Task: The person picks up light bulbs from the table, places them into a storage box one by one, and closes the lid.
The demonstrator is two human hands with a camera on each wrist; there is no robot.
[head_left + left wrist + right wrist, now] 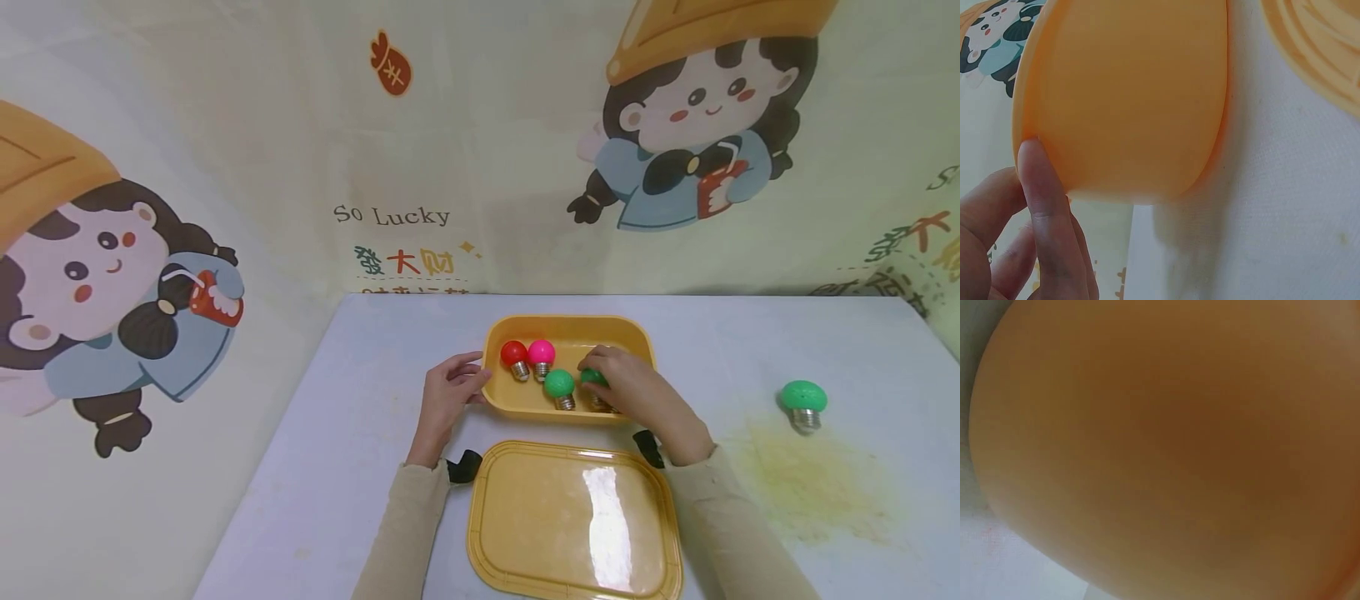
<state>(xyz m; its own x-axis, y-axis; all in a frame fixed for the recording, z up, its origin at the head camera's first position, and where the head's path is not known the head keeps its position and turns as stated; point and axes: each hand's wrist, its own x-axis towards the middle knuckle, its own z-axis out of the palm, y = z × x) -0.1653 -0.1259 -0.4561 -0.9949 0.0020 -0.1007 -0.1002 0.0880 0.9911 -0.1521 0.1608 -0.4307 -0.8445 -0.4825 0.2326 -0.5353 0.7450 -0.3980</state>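
Note:
A yellow plastic box (570, 414) stands on the table and holds small light bulbs with silver screw bases. My left hand (450, 387) grips the box's left end; the left wrist view shows fingers on both sides of its rim. Reaching into the right part of the box, my right hand (633, 387) holds a green bulb (594, 377), which its fingers partly cover. Inside, to the left, lie a red bulb (513, 353), a pink bulb (542, 352) and another green bulb (558, 383). The right wrist view is filled by the box's blurred outer wall (1166, 456).
A yellow lid (540, 517) lies flat in front of the box, between the forearms. One more green bulb (804, 398) stands on the white table (360, 333) at the far right, near a yellowish stain. A printed cloth (510, 167) hangs behind the table.

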